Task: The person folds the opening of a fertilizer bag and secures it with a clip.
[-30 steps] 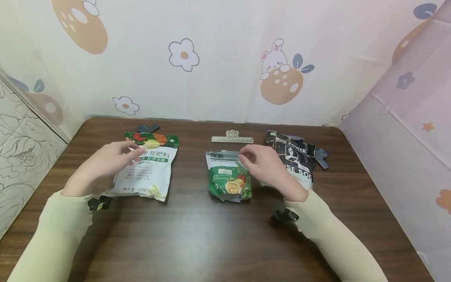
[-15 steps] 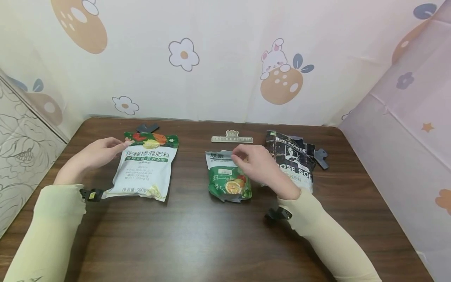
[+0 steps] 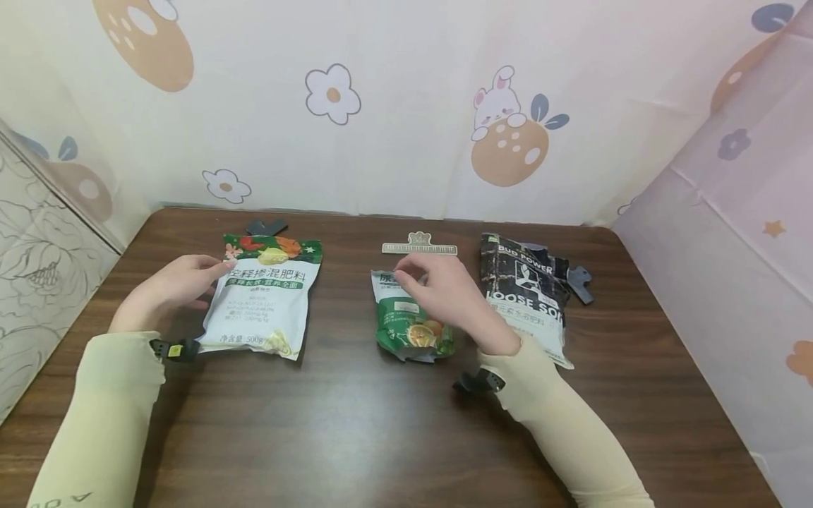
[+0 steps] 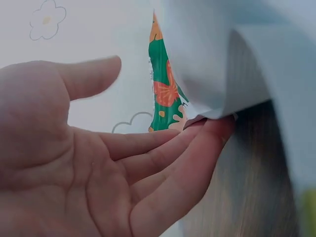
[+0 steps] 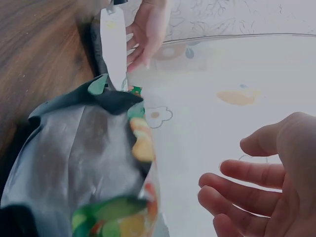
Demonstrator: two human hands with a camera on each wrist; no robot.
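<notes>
On the left side of the table lies a white fertilizer bag [image 3: 260, 314] with a green, leaf-printed top. My left hand [image 3: 171, 288] is at its left edge; in the left wrist view the extended fingers [image 4: 163, 182] reach the bag's edge from below, thumb apart. A smaller green pouch [image 3: 395, 326] with printed fruit lies mid-table. Over its upper right part hovers my right hand [image 3: 444, 293], loosely curved and holding nothing. The right wrist view shows those fingers [image 5: 247, 192] spread apart, beside the pouch's silvery underside [image 5: 74, 153].
A black-and-white bag [image 3: 524, 289] lies right of the pouch. Behind the pouch is a pale, ruler-marked clip [image 3: 419, 247]. One dark grey piece [image 3: 267, 227] pokes out behind the white bag, another [image 3: 579, 283] beside the black one. A patterned curtain [image 3: 394, 141] backs the table.
My left hand has drawn back from over the white bag to its left edge. My right hand has shifted left across the pouch, uncovering more of the black-and-white bag.
</notes>
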